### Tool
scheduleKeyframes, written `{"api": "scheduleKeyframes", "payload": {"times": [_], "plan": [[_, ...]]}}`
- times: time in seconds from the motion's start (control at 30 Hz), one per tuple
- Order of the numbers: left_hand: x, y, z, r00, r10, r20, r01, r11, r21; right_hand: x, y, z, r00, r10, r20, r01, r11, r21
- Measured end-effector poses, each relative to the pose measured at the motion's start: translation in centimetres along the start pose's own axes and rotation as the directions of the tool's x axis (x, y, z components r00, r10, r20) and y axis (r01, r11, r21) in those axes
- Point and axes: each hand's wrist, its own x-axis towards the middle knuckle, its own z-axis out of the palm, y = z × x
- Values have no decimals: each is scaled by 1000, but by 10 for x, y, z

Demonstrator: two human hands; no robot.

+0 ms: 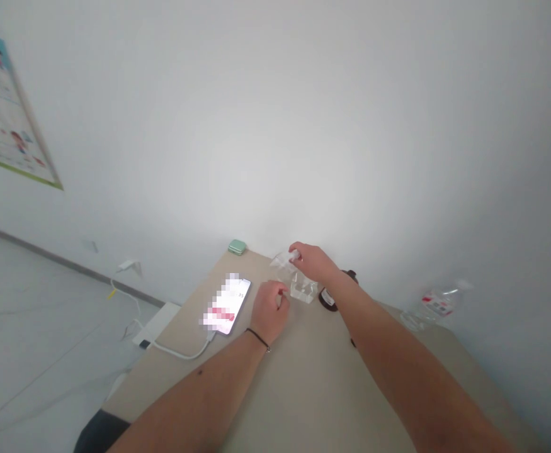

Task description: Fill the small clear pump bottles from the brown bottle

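Note:
My right hand [313,263] reaches over the far part of the beige table [313,390], its fingertips pinching a thin clear plastic piece [282,265]. Just below that piece stands a small transparent plastic box [302,290]. My left hand [268,311] is curled close to the box's left side, and its fingers hide whatever may lie inside them. A dark amber glass bottle [329,297] stands right of the box, partly behind my right forearm. A black cord bracelet [259,340] circles my left wrist.
A smartphone [225,305] with a lit, blurred screen lies left of my left hand, cabled to a white power bank [156,324] at the table's left edge. A green case [237,247] sits at the far corner. A plastic water bottle [433,306] lies at right.

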Motion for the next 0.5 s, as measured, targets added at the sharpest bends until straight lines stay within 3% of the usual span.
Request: {"api": "scheduleKeyframes", "payload": {"times": [0.07,0.13,0.23,0.33,0.4,0.5], "plan": [[1,-2,-4,992,57,-115,-62,998,-32,-11,-8,-17,999,35,-20,-35,999,11],[-1,-3,-4,987,82,-141,-96,991,-96,-29,-16,-29,995,92,-27,-92,996,18],[-6,-2,3,994,72,86,-51,972,-231,-65,-27,-32,981,191,-19,-191,981,24],[-14,7,9,941,69,330,29,959,-282,-104,-32,-19,959,283,4,-282,955,95],[-18,14,11,910,49,412,62,965,-253,-126,-29,-6,939,339,-50,-325,928,184],[-22,20,11,884,14,468,85,978,-189,-149,-21,19,885,410,-220,-312,874,373]]}}
